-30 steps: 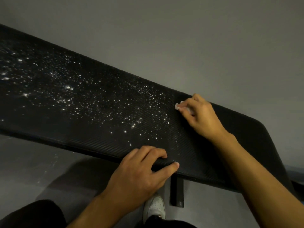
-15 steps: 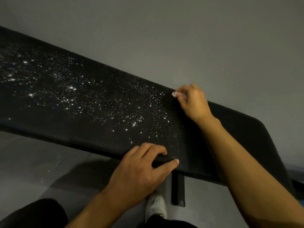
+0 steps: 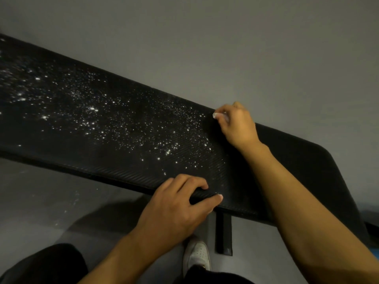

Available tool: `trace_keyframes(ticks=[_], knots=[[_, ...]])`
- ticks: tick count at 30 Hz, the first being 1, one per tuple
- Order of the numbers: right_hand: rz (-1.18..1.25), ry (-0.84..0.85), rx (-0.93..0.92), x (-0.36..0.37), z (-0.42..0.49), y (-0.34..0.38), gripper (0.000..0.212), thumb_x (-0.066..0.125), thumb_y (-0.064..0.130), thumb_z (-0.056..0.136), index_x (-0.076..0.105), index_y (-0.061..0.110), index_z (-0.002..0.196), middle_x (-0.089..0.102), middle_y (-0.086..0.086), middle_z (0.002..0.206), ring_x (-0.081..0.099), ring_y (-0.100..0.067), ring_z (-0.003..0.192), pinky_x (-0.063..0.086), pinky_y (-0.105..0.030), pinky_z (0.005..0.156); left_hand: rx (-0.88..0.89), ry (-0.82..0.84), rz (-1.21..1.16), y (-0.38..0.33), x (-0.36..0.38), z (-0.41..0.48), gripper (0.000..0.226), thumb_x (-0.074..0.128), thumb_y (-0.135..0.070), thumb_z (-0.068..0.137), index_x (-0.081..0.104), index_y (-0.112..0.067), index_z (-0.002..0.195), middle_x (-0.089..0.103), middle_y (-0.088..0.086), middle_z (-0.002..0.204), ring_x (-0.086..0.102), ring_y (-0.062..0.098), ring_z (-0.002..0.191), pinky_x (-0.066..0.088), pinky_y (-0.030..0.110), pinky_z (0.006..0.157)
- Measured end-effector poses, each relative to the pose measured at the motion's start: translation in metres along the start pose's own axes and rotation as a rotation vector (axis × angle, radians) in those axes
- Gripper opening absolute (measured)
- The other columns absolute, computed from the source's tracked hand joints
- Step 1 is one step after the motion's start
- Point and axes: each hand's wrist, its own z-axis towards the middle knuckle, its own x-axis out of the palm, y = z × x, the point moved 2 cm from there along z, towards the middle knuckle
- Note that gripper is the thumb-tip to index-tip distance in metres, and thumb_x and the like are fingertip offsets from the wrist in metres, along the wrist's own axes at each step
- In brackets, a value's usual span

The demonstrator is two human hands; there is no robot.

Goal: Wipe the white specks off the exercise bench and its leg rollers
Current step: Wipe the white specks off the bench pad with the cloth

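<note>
right hand (image 3: 238, 124): curled, pinching white wipe (image 3: 220, 115) at bench (image 3: 102, 152) far edge, farther than before. left hand (image 3: 176, 210): gripping near edge, unmoved.

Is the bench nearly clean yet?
Not yet. Done: the right end of the bench looks speck-free. In hand: the right hand pinches a small white thing at the far edge; the left hand grips the near edge. Left: white specks cover the middle and left. The leg rollers are out of view.
</note>
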Motion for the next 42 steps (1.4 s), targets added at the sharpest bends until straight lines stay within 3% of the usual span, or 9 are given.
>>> trace_keyframes(ticks=[5,9,13,21,27,31,34,38,42], knots=[[0.026,0.069,-0.242,-0.014,-0.056,-0.006,0.026,0.054,0.037,0.101,0.067,0.027,0.121,0.049,0.004,0.098,0.051,-0.008,0.082,0.048,-0.029,0.070,-0.001,-0.007,-0.001,0.000,0.001,0.001,0.027,0.070,-0.029,0.094,0.073,-0.033,0.120,0.067,0.002,0.112,0.061,0.022,0.099,0.049,0.036,0.075],[-0.024,0.055,-0.113,-0.010,-0.018,-0.008,0.024,0.056,0.036,0.101,0.067,0.026,0.119,0.049,0.006,0.102,0.050,-0.006,0.082,0.045,-0.025,0.072,-0.001,-0.006,0.001,0.000,0.001,0.000,0.028,0.072,-0.028,0.094,0.072,-0.033,0.122,0.067,0.003,0.113,0.060,0.022,0.100,0.049,0.037,0.076],[0.005,0.005,-0.037,-0.001,0.002,0.001,0.024,0.057,0.034,0.102,0.068,0.021,0.120,0.050,0.001,0.106,0.055,-0.013,0.092,0.054,-0.037,0.085,0.013,0.010,0.013,0.001,0.003,-0.001,0.030,0.072,-0.029,0.095,0.071,-0.034,0.125,0.066,0.003,0.115,0.058,0.021,0.101,0.046,0.034,0.077],[0.148,0.197,-0.308,-0.034,-0.135,-0.001,0.031,0.052,0.045,0.100,0.069,0.031,0.122,0.049,0.006,0.097,0.055,-0.008,0.085,0.050,-0.029,0.070,0.009,-0.012,-0.019,0.003,0.005,-0.002,0.030,0.072,-0.027,0.092,0.072,-0.034,0.121,0.067,0.003,0.114,0.062,0.023,0.099,0.050,0.037,0.074],[0.033,0.027,-0.053,-0.023,-0.085,-0.005,0.022,0.058,0.036,0.099,0.065,0.030,0.119,0.047,0.009,0.104,0.053,-0.005,0.089,0.056,-0.036,0.079,0.025,0.001,-0.015,0.004,0.003,-0.002,0.029,0.070,-0.029,0.095,0.073,-0.033,0.123,0.066,0.002,0.115,0.059,0.021,0.101,0.047,0.033,0.076],[0.174,0.117,-0.282,-0.024,-0.131,0.014,0.023,0.055,0.036,0.102,0.069,0.028,0.119,0.045,0.007,0.098,0.052,-0.007,0.086,0.048,-0.026,0.070,0.024,-0.009,-0.027,0.005,0.004,-0.003,0.027,0.069,-0.029,0.097,0.074,-0.032,0.122,0.067,0.003,0.115,0.059,0.021,0.101,0.047,0.034,0.077],[0.244,0.262,-0.363,-0.037,-0.169,0.011,0.026,0.056,0.040,0.101,0.071,0.031,0.121,0.046,0.007,0.095,0.054,-0.011,0.084,0.048,-0.029,0.067,0.025,-0.017,-0.018,0.005,0.005,-0.004,0.029,0.073,-0.027,0.094,0.073,-0.033,0.123,0.067,0.003,0.115,0.059,0.021,0.100,0.047,0.034,0.077],[0.048,0.101,-0.247,-0.036,-0.145,-0.003,0.026,0.052,0.040,0.100,0.068,0.031,0.119,0.046,0.009,0.100,0.052,-0.002,0.087,0.054,-0.037,0.072,0.027,-0.013,-0.017,0.005,0.005,-0.005,0.030,0.073,-0.028,0.095,0.073,-0.033,0.124,0.067,0.004,0.116,0.060,0.022,0.100,0.046,0.034,0.078],[0.076,0.026,-0.180,-0.022,-0.135,0.013,0.027,0.055,0.033,0.101,0.068,0.023,0.122,0.045,0.007,0.100,0.052,-0.005,0.084,0.051,-0.030,0.068,0.031,-0.012,-0.028,0.005,0.003,-0.004,0.026,0.071,-0.029,0.096,0.074,-0.031,0.121,0.068,0.004,0.115,0.061,0.023,0.099,0.048,0.035,0.077]])
